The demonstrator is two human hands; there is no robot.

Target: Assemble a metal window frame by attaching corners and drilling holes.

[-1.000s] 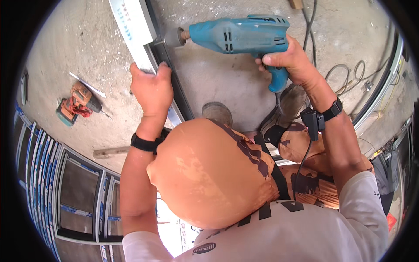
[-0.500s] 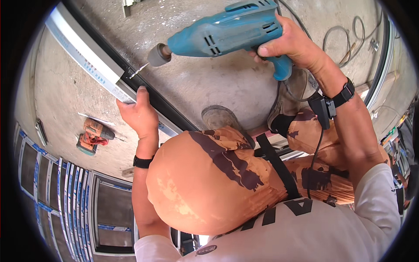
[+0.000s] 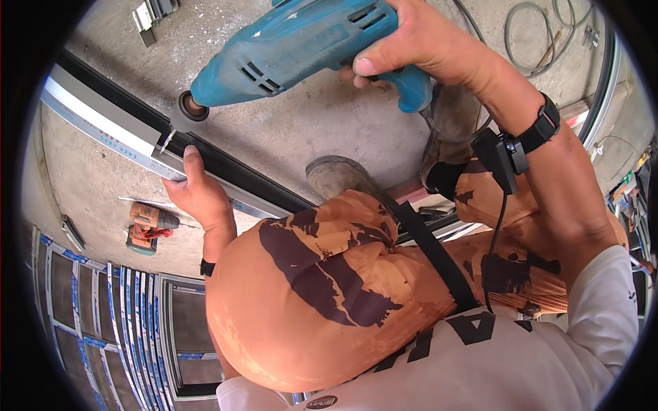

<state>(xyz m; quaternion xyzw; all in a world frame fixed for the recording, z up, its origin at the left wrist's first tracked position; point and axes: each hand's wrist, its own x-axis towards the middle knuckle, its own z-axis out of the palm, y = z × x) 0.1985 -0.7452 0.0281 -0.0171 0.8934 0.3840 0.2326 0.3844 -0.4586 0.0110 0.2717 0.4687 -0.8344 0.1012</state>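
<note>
The top edge cuts off part of your blue drill (image 3: 295,55) and clips your right hand (image 3: 408,41), whose fingers mostly vanish behind the grip (image 3: 411,89). Your left hand's (image 3: 200,198) fingers are largely hidden by the metal profile (image 3: 103,106); your knee (image 3: 295,301) covers much of that forearm (image 3: 218,241). Whether the bit (image 3: 168,139) (tiny here) bites metal, you can't tell.

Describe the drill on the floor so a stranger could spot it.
Start from the frames at lower left. Just above them, left of the left hand, the drill lies on the floor. It's mostly orange; the blue drill is in the right hand.
</note>
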